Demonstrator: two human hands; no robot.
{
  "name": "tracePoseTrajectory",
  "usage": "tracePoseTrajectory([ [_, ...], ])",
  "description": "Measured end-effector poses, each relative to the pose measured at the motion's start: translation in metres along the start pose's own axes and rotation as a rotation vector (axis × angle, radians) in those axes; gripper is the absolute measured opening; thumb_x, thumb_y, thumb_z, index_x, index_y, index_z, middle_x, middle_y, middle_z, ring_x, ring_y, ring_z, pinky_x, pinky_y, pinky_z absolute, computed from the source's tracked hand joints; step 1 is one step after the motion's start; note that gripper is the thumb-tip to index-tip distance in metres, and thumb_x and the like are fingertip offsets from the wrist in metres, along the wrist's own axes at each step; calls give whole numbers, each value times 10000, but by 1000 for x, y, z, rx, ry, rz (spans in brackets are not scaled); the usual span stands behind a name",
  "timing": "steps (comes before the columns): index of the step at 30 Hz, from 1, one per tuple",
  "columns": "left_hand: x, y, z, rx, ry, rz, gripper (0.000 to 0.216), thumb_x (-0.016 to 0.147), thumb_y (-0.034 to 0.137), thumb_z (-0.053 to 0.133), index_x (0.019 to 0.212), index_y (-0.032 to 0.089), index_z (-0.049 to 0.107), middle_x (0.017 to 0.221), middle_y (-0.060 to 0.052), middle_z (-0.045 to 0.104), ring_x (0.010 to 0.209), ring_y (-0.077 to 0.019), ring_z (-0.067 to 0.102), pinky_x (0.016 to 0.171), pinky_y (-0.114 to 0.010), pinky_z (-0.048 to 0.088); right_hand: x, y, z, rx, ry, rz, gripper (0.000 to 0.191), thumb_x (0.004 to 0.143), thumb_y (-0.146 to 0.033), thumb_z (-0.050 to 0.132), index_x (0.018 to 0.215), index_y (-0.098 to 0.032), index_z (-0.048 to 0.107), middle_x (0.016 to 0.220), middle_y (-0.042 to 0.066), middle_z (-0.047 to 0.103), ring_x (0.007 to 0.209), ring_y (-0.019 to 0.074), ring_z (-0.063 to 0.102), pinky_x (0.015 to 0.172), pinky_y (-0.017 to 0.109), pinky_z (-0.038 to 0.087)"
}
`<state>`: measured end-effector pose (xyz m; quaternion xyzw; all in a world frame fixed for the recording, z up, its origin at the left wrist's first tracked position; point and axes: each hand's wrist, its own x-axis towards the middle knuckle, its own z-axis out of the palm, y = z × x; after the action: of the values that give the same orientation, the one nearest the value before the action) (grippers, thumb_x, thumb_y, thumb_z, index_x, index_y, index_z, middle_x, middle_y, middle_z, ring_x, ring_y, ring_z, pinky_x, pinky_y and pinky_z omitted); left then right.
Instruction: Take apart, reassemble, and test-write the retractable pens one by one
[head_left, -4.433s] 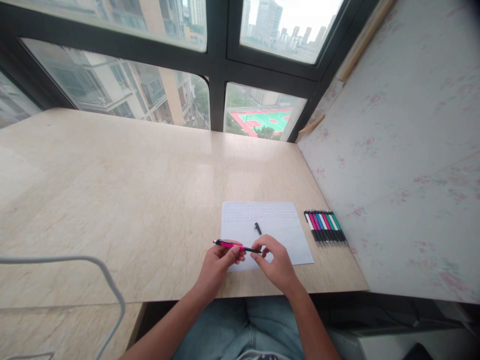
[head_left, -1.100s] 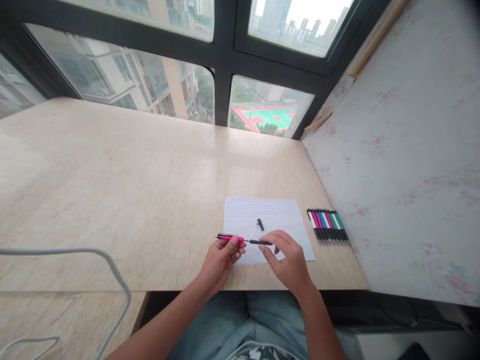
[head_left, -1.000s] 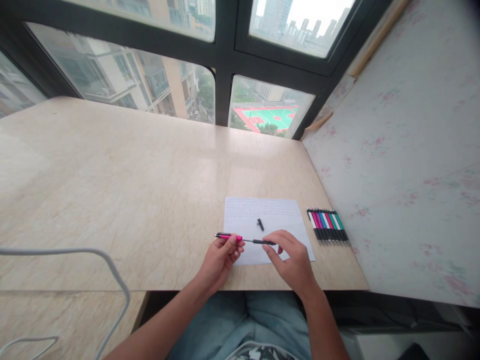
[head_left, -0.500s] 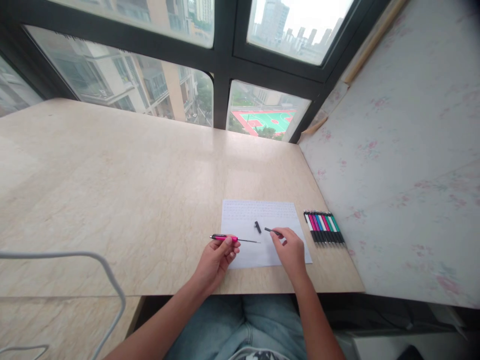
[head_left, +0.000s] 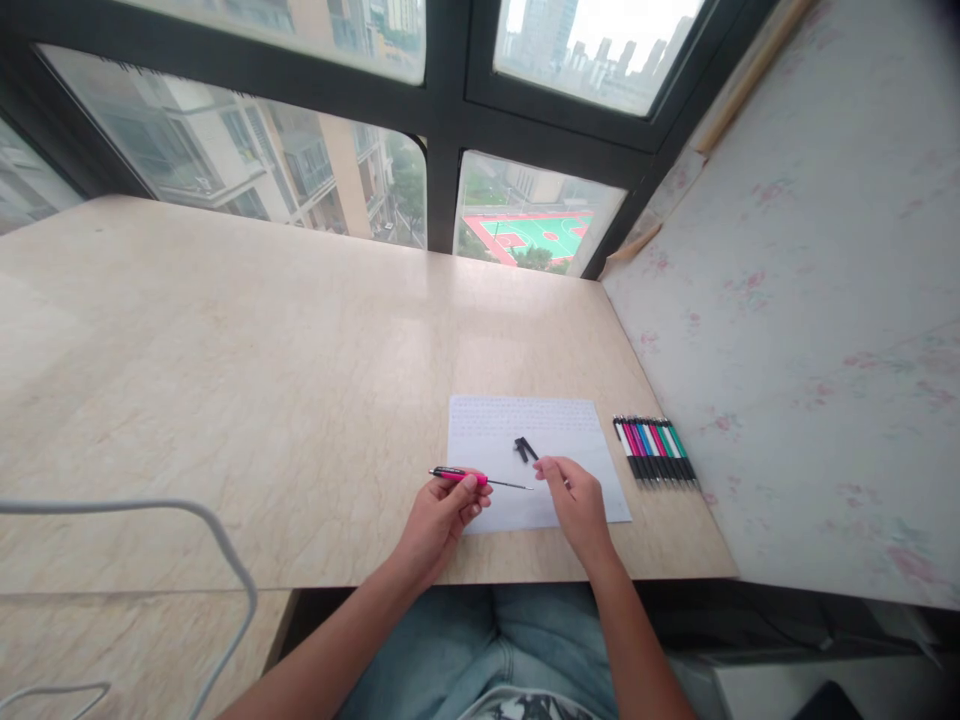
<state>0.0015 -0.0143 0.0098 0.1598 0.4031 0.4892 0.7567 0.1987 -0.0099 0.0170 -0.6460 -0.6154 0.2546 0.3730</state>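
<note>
My left hand (head_left: 442,510) pinches a pink and black pen barrel (head_left: 459,474) between thumb and fingers. A thin dark refill (head_left: 510,485) sticks out of the barrel's right end, over the paper. The fingertips of my right hand (head_left: 574,495) are closed on a slim black tube (head_left: 529,449), which looks like a pen's grip; its far end points up and left. Close beside that tube, a short black piece (head_left: 520,452) lies on a white sheet of paper (head_left: 480,425) with lines of faint writing. Whether the two black parts touch, I cannot tell.
To the right of the paper, several click pens (head_left: 652,450) in assorted colours lie in a row near the wallpapered wall (head_left: 810,350). A grey cable (head_left: 150,506) curves over the left side of the marbled tabletop (head_left: 262,380). Windows stand behind it.
My right hand has turned the black tube and brought it down beside the short black piece on the paper. The left hand keeps hold of the pen barrel. The view has shifted slightly.
</note>
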Motion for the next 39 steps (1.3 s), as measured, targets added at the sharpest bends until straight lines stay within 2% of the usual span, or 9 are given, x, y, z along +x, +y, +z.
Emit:
tracePoseTrajectory([
  [4, 0, -3, -1, 58, -25, 16, 245, 727, 317, 784, 849, 127, 688, 770, -53, 717, 688, -112, 653, 648, -195, 494, -11, -20, -6, 117, -176, -58, 277, 940, -346, 496, 820, -192, 692, 748, 31, 674, 667, 162, 587, 586, 255, 430],
  [9, 0, -4, -2, 80, -51, 19, 259, 749, 313, 767, 914, 145, 660, 898, -79, 737, 781, -141, 682, 660, -200, 498, -15, -28, -1, 65, -171, -174, 148, 886, -246, 571, 783, -197, 665, 731, 16, 648, 612, 137, 537, 551, 253, 401],
  [16, 0, -2, -1, 78, -73, 50, 271, 745, 291, 774, 934, 153, 638, 847, -57, 732, 708, -113, 666, 618, -182, 508, -16, -22, -11, 13, -239, -208, 117, 877, -218, 576, 792, -209, 656, 728, 13, 636, 659, 150, 568, 552, 247, 413],
  [19, 2, 1, -3, 59, -8, 83, 287, 737, 301, 780, 942, 156, 642, 848, -47, 729, 722, -109, 671, 638, -176, 520, -13, -10, -19, -10, -190, -187, 129, 878, -236, 567, 792, -206, 657, 748, 25, 648, 693, 163, 585, 554, 248, 422],
  [21, 4, 2, -4, 48, 33, 106, 286, 737, 302, 781, 943, 153, 649, 860, -46, 728, 733, -104, 672, 652, -169, 523, -7, 3, -21, -38, -104, -121, 147, 877, -262, 563, 794, -203, 668, 770, 37, 664, 715, 175, 597, 554, 253, 429],
  [26, 5, 0, -5, 42, 34, 97, 282, 738, 294, 780, 945, 148, 655, 875, -61, 728, 727, -105, 667, 633, -168, 523, 17, 28, -9, -189, 101, 4, 187, 849, -312, 581, 756, -192, 689, 740, 45, 679, 636, 178, 575, 641, 304, 457],
  [32, 3, -1, -4, 54, 22, 74, 284, 736, 290, 781, 946, 148, 653, 871, -61, 727, 716, -102, 655, 626, -171, 511, 37, 29, 13, -270, 82, -19, 205, 857, -282, 541, 780, -198, 711, 772, 49, 685, 663, 181, 585, 688, 313, 444],
  [35, 3, -1, -4, 51, 28, 73, 293, 721, 288, 792, 940, 151, 653, 857, -54, 727, 708, -102, 653, 627, -175, 505, 33, 26, 11, -261, 81, -22, 223, 875, -287, 525, 801, -196, 714, 781, 48, 684, 657, 179, 576, 694, 316, 443],
  [39, 4, -4, -5, 53, -5, 68, 290, 729, 300, 783, 938, 151, 648, 870, -65, 732, 705, -112, 658, 619, -187, 494, 14, 9, 3, -106, 48, -21, 261, 914, -333, 501, 851, -186, 707, 819, 61, 690, 706, 187, 595, 641, 292, 451],
])
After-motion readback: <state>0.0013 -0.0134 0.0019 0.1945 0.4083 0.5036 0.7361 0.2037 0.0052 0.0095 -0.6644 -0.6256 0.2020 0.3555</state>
